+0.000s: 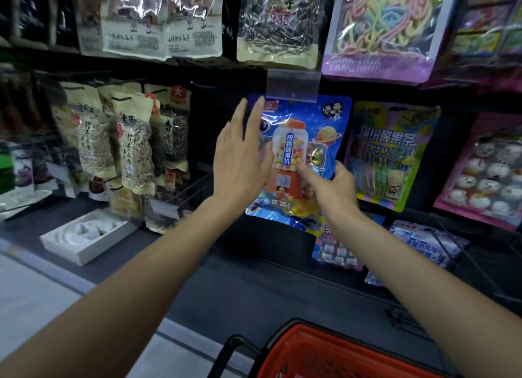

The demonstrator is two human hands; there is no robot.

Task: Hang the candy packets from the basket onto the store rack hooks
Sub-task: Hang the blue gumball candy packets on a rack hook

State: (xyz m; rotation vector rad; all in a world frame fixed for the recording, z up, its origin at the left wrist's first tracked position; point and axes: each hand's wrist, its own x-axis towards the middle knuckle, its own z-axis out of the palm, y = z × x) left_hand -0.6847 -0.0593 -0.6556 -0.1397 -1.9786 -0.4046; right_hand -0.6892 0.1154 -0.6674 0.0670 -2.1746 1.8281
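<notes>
basket [310, 349]: cut by bottom edge | blue packet [305, 118] top: behind tag holder [293, 85] | far-left packets [25, 168]: blurred

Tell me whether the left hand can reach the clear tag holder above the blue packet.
Probably yes: the open left hand is raised just below the tag holder, with nothing between them.

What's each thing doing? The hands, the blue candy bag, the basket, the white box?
Blue candy bag: upright, top behind the clear tag; hooked or not, cannot tell.
Left hand: open, fingers straight, at the bag's left edge.
Right hand: pinching the bag's right edge.
Orange basket: inside hidden.
White box: open on top.
</notes>
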